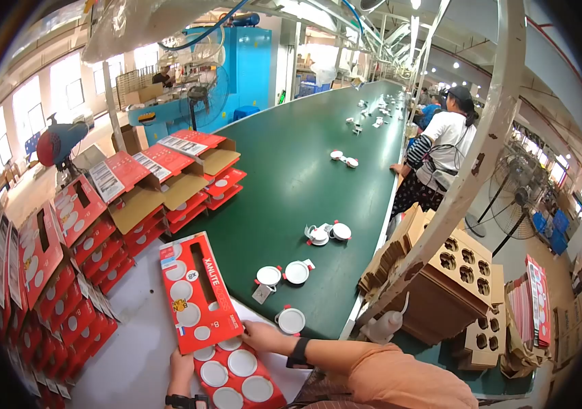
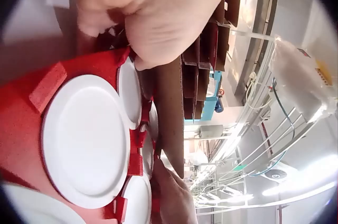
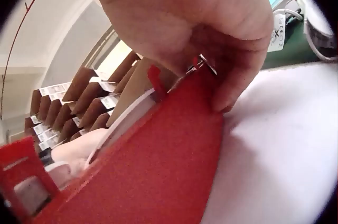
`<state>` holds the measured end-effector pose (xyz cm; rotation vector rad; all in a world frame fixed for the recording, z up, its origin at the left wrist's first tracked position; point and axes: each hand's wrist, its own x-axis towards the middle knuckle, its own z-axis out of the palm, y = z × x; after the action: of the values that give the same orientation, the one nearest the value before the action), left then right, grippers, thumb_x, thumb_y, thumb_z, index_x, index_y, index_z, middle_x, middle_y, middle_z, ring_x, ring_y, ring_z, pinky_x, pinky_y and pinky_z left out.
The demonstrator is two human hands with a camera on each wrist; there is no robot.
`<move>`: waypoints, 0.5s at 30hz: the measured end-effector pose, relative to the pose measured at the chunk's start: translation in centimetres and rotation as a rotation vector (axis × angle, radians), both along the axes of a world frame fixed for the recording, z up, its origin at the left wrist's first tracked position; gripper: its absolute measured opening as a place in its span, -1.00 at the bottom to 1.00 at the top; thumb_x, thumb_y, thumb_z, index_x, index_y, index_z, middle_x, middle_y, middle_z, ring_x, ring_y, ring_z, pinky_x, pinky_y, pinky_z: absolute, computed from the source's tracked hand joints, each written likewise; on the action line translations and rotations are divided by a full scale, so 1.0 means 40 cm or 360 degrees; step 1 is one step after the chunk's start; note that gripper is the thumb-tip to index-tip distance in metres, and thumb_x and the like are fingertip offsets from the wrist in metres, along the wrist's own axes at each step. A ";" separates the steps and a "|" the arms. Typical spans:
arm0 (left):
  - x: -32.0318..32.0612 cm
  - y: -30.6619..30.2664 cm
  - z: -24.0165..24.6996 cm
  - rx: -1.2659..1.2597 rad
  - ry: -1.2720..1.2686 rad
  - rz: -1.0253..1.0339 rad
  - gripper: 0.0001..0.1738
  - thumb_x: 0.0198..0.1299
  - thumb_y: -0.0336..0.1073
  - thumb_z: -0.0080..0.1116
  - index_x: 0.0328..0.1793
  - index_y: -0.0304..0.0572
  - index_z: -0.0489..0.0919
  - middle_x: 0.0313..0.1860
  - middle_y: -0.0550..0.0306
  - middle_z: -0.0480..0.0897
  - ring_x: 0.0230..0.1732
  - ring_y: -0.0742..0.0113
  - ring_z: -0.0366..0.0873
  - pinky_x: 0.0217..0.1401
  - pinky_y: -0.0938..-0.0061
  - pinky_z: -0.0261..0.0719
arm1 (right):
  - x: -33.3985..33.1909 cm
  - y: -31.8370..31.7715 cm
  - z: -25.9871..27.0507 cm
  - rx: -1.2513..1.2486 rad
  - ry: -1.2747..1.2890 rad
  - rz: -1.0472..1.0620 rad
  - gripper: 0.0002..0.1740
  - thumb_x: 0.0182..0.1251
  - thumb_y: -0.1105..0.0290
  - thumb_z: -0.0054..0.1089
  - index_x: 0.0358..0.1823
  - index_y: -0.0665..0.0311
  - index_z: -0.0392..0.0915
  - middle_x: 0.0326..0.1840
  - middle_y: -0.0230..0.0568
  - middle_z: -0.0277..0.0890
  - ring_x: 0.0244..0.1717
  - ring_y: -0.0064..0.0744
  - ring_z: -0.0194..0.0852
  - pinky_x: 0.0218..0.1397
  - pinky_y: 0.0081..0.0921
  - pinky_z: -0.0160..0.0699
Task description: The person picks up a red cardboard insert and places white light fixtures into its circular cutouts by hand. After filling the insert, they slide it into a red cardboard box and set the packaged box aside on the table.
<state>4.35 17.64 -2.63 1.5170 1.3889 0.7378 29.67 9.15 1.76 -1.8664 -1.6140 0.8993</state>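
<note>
In the head view, a red panel holding white round lights [image 1: 242,362] lies low at the centre, partly under a red printed carton [image 1: 221,315] with a long slot. My left hand [image 1: 181,373] grips the near-left edge, where carton and panel meet. At the right edge, my right hand [image 1: 267,338] pinches the same place. The left wrist view has my left hand [image 2: 158,12] curled over the edge beside a white disc [image 2: 87,140]. In the right wrist view, my right hand [image 3: 200,23] pinches the red panel's corner [image 3: 174,134]; its inner fingers are partly hidden.
Stacked red cartons [image 1: 76,273] stand at left. A green conveyor [image 1: 270,163] carries several white lights [image 1: 297,273] beyond my hands. Cardboard inserts [image 1: 441,273], a white bottle [image 1: 382,327] and a metal post [image 1: 468,184] are at right. Another person [image 1: 444,146] stands by the conveyor.
</note>
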 end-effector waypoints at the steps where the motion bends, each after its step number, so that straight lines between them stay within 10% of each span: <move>1: -0.013 -0.007 -0.004 -0.0016 0.0013 0.0014 -0.62 0.23 -0.18 0.12 0.03 -0.36 0.55 -0.12 -0.19 0.66 -0.08 0.13 0.60 -0.02 0.31 0.48 | -0.018 -0.023 -0.014 -0.0040 0.0021 0.0039 -0.54 0.32 0.13 0.01 0.06 0.36 0.41 -0.22 0.17 0.58 -0.20 0.13 0.56 -0.09 -0.12 0.51; 8: -0.075 -0.007 0.127 -0.0085 0.0085 -0.0529 -0.53 0.25 -0.31 0.08 0.28 -0.30 0.40 0.13 0.05 0.55 0.13 0.32 0.45 0.19 0.40 0.40 | -0.037 -0.085 0.035 -0.0008 0.0308 0.0521 -0.47 0.16 0.17 0.14 0.15 0.26 0.46 -0.21 0.12 0.61 -0.26 0.09 0.60 -0.13 -0.17 0.56; 10: -0.120 -0.051 0.151 -0.0171 -0.0076 -0.0335 -0.44 0.21 -0.25 0.14 0.31 -0.35 0.36 0.11 -0.04 0.55 0.13 0.26 0.47 0.17 0.40 0.42 | 0.017 -0.032 0.010 -0.0064 -0.0138 0.0606 -0.63 0.12 0.31 0.11 -0.03 0.25 0.61 -0.31 0.10 0.62 -0.24 0.02 0.62 -0.14 -0.17 0.57; 15: -0.279 -0.315 0.230 -0.0132 0.1024 0.0182 -0.31 0.16 0.00 0.14 0.28 -0.38 0.37 -0.14 -0.16 0.64 -0.10 -0.08 0.59 0.01 0.24 0.53 | 0.084 0.112 0.178 0.0585 -0.0174 0.0301 -0.78 0.20 0.34 0.12 -0.18 0.19 0.66 -0.27 -0.05 0.63 -0.23 -0.02 0.61 -0.15 -0.23 0.57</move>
<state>-6.80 5.05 6.56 1.6949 1.9615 0.2480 33.03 13.64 8.89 -1.5500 -1.8995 0.5327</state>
